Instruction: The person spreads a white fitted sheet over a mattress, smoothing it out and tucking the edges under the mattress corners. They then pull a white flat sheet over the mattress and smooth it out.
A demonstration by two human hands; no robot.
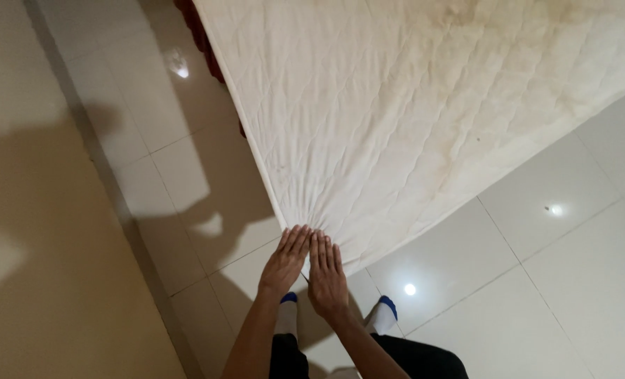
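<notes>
Cream quilted mattress (425, 105), its near corner under two flat, open hands.

Left hand (284, 261) and right hand (326, 276) lie side by side, fingers straight and together, gripping nothing, fingertips pressing the gathered corner at 12 o'clock from the wrists. One mattress edge runs toward 11 o'clock beside a dark red bed base (199, 35); the other runs toward 2 o'clock. Glossy pale floor tiles (537, 281) spread open at 3 o'clock, a narrower strip at 9 o'clock meets the beige wall (39, 210). White socks with blue toes (385, 314) stand just below.

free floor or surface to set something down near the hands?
Bare tile floor right of the mattress edge, and the strip between mattress and wall. Mattress top is bare too. Crowded only at the corner, under the left hand and right hand.
</notes>
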